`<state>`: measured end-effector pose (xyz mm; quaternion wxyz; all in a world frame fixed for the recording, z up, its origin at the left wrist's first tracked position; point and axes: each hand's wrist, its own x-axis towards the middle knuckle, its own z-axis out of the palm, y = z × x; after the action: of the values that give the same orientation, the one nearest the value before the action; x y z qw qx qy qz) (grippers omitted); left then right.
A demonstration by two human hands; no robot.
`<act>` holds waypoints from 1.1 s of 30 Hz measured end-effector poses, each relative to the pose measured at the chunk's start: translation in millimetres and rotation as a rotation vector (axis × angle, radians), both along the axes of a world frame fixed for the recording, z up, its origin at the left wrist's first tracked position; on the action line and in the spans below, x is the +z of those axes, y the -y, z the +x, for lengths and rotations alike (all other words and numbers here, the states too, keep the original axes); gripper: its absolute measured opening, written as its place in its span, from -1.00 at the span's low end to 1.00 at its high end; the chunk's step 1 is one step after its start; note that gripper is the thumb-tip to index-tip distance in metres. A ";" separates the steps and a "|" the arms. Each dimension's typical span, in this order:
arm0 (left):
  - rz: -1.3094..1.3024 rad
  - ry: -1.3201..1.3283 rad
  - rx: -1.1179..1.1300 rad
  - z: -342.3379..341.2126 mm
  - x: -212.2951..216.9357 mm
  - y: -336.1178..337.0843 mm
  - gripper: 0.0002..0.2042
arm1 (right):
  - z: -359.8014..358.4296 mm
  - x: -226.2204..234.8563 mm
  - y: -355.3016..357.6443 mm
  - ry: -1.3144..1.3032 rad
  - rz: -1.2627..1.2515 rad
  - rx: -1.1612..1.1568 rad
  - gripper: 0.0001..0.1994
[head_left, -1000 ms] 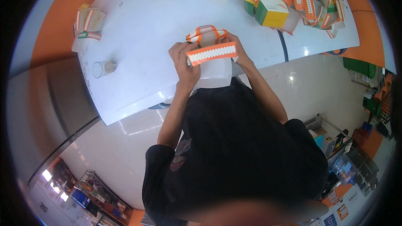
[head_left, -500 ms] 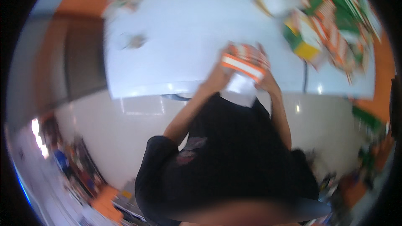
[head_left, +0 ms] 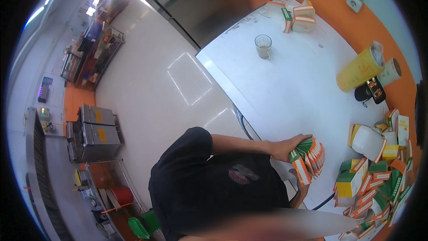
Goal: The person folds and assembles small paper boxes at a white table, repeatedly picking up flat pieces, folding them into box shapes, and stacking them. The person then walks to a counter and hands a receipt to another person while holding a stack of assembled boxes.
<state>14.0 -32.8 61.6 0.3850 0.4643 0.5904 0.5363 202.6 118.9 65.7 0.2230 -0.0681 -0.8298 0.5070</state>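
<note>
The white counter (head_left: pixel 303 93) has swung round in view, its carton heap (head_left: pixel 370 196) right of the nested carton stack (head_left: pixel 307 159), which now shows fanned green-and-orange edges by the counter's rim — left hand (head_left: pixel 285 149) clamped round it, right hand (head_left: pixel 302 190) half-hidden, grip unclear — so handling appears unfinished.

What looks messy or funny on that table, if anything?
The pile of cartons on the right side of the table: they lie jumbled at different angles, unlike the neatly fanned carton stack in the person's hands. I see no spill around the glass mug.
</note>
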 end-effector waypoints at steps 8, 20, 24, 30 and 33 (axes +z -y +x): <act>0.017 0.015 -0.262 -16.5 -15.1 5.6 0.52 | 4.6 3.1 6.2 0.009 -0.365 -0.066 -0.23; 0.048 0.243 -0.361 -58.2 -26.7 -27.9 0.09 | -47.7 -7.4 18.3 -0.094 -0.444 -0.170 -0.22; 0.452 -0.091 -0.215 -44.3 9.0 -39.5 -0.22 | -50.7 -13.8 20.2 -0.112 -0.456 -0.212 -0.21; 0.365 -0.013 -0.107 -35.4 32.1 -25.4 -0.40 | -43.7 -17.6 25.2 -0.103 -0.499 -0.311 -0.19; 0.367 0.025 -0.065 -32.2 32.6 -23.6 -0.54 | -42.3 -16.7 22.7 -0.096 -0.526 -0.360 -0.19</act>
<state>-18.2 -9.3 94.2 0.3184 0.5386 0.4626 0.6281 160.3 96.3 49.0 0.3227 -0.2453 -0.6334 0.6592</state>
